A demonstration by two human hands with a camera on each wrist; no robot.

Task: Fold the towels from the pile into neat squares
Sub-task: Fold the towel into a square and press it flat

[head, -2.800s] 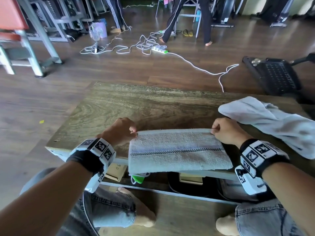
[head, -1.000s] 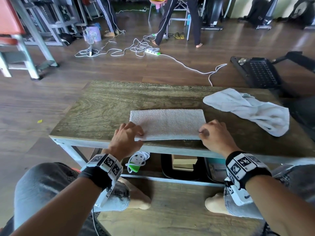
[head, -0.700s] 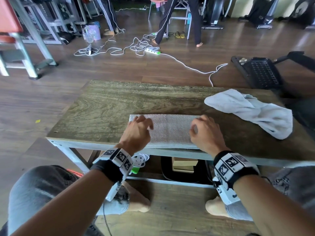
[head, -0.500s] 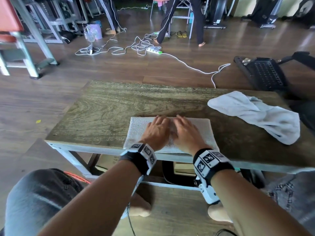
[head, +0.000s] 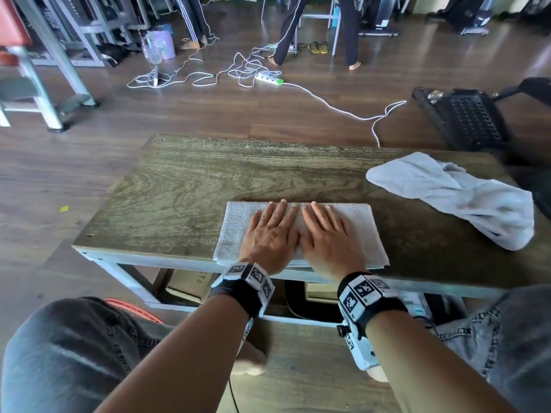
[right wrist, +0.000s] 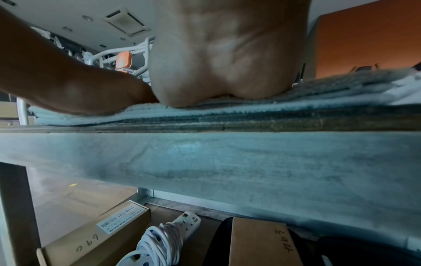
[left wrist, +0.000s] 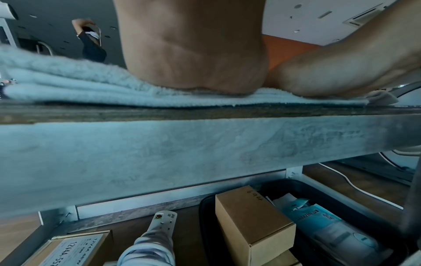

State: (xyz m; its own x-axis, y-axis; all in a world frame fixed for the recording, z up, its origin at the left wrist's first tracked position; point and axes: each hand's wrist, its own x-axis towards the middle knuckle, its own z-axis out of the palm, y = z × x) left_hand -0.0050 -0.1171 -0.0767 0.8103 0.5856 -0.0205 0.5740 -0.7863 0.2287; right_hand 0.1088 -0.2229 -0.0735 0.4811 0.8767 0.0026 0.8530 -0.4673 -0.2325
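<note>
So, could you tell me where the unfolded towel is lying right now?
In the head view, the crumpled towel lies at the table's far right, apart from the folded towel.

Left hand (head: 269,234) and right hand (head: 326,236) lie palm down, side by side and touching along their inner edges, fingers straight and pointing toward the far side; the heels of both palms sit at the near side, seen pressed flat in both wrist views. Both forearms reach in from the near side, left from lower left, right from lower right, converging toward the hands. Each wrist wears a black band with black-and-white square markers; knees in grey jeans show at the near left and near right.
</note>
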